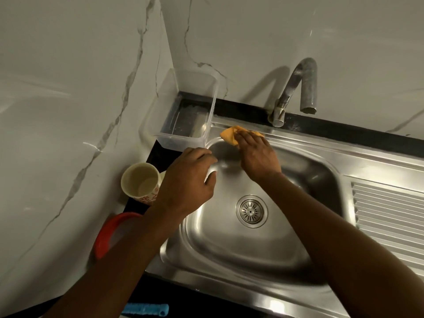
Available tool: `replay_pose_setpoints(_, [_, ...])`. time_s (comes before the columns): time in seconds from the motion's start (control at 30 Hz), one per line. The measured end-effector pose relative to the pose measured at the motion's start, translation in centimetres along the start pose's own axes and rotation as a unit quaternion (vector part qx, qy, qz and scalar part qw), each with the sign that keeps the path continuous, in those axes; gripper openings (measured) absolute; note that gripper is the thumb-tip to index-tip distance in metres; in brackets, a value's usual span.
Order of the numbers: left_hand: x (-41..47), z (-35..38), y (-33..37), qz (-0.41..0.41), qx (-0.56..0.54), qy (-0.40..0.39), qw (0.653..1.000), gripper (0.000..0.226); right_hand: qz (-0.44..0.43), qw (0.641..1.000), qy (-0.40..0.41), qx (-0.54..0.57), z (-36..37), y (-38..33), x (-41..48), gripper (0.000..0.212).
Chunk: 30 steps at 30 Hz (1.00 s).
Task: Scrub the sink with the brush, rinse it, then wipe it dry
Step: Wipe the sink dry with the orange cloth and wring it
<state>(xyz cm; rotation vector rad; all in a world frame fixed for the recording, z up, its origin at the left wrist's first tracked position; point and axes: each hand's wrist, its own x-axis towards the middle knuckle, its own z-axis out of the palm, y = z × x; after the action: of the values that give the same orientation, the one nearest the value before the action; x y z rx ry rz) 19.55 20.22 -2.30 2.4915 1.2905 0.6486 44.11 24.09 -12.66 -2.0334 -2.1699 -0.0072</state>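
Note:
The steel sink [229, 239] fills the middle of the view, with its drain strainer [251, 210] in the bowl. An orange cloth [229, 136] lies bunched on the sink's back rim, left of the tap. My right hand [257, 154] presses down on the cloth with its fingers spread over it. My left hand [188, 180] rests at the sink's left rim, fingers loosely curled, holding nothing. A blue brush-like object [146, 309] lies at the bottom edge, in front of the sink.
A curved metal tap [296, 88] stands behind the bowl. A clear plastic container [160, 120] sits in the back left corner. A cream cup [140, 182] and a red bowl [107, 235] stand left of the sink. The ribbed drainboard [390, 210] lies to the right.

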Motion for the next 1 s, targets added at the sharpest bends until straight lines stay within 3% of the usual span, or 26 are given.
replay_pose_setpoints(0.17, [-0.9, -0.3, -0.7, -0.009, -0.017, -0.002, 1.0, 0.026, 0.085, 0.996, -0.028, -0.02, -0.9, 4.1, -4.6, 0.077])
replay_pose_setpoints(0.3, [-2.0, -0.3, -1.0, -0.017, -0.021, 0.001, 1.0, 0.025, 0.199, 0.978, 0.028, 0.055, -1.8, 5.2, -7.1, 0.046])
replay_pose_setpoints(0.37, [-2.6, -0.1, -0.7, -0.027, -0.031, -0.008, 0.999, 0.026, 0.266, 0.953, 0.06, 0.133, -2.8, 4.2, -7.1, 0.039])
replay_pose_setpoints(0.43, [-3.5, 0.0, -0.3, -0.038, -0.043, -0.02, 0.998, 0.026, 0.348, 0.902, 0.097, 0.238, -3.8, 2.4, -7.0, 0.04])
replay_pose_setpoints(0.5, [-4.6, 0.0, 0.2, -0.049, -0.058, -0.033, 0.997, 0.026, 0.408, 0.828, 0.107, 0.37, -4.1, -0.3, -7.0, 0.038])
replay_pose_setpoints(0.57, [-5.4, 0.0, 0.5, -0.06, -0.067, -0.045, 0.995, 0.025, 0.418, 0.753, 0.093, 0.499, -3.5, -3.4, -6.2, 0.028])
replay_pose_setpoints(0.63, [-6.1, -0.1, 0.5, -0.074, -0.064, -0.059, 0.993, 0.026, 0.422, 0.645, 0.058, 0.635, -2.1, -6.2, -4.0, 0.025])
replay_pose_setpoints(0.7, [-6.5, -0.5, 0.4, -0.09, -0.059, -0.076, 0.991, 0.032, 0.409, 0.552, 0.003, 0.727, -1.1, -9.1, -1.2, 0.038])
replay_pose_setpoints(0.73, [-6.8, -0.7, 0.5, -0.1, -0.058, -0.084, 0.99, 0.034, 0.405, 0.532, -0.026, 0.743, -0.7, -10.4, 0.2, 0.048])
replay_pose_setpoints(0.8, [-7.3, -1.3, 0.5, -0.116, -0.056, -0.092, 0.987, 0.037, 0.401, 0.54, -0.059, 0.738, -0.1, -12.7, 2.1, 0.06])
replay_pose_setpoints(0.87, [-7.8, -1.6, 0.4, -0.129, -0.057, -0.096, 0.985, 0.038, 0.386, 0.585, -0.072, 0.709, 0.7, -14.4, 2.6, 0.068])
replay_pose_setpoints(0.93, [-8.2, -1.7, 0.4, -0.14, -0.062, -0.101, 0.983, 0.04, 0.369, 0.629, -0.1, 0.677, 1.2, -15.3, 1.5, 0.066])
replay_pose_setpoints(1.0, [-8.6, -1.8, 0.4, -0.153, -0.067, -0.106, 0.98, 0.04, 0.366, 0.648, -0.128, 0.655, 2.1, -15.4, 0.0, 0.058])
